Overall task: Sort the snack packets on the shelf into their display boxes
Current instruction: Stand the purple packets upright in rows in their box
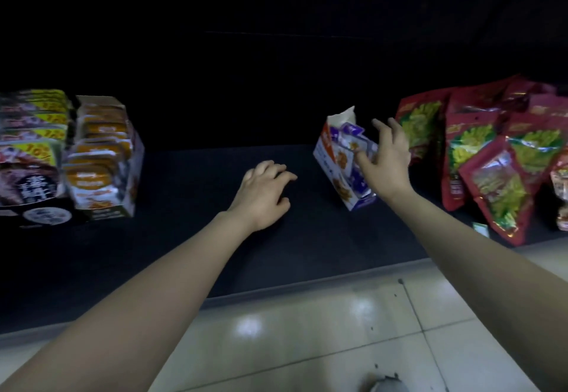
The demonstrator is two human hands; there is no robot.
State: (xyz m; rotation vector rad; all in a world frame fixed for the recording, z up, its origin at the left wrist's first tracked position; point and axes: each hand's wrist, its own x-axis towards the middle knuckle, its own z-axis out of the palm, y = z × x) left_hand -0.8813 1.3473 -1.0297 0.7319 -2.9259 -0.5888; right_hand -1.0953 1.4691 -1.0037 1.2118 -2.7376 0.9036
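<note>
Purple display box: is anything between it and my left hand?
Nothing visible. Only bare dark shelf lies between the left hand and the purple display box; the right hand is at its right side.

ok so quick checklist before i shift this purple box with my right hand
1. Right hand on purple display box: thumb touches its front; firm grip cannot tell.
2. Box upright: not ok, it leans.
3. Purple packets seated: cannot tell, they poke out of the top.
4. Left hand free: ok, rests on the shelf, holds nothing.
5. Room towards the orange packet box: ok, a wide gap of shelf shows.
6. Red bags out of the way: not ok, close beside the right hand.
</note>
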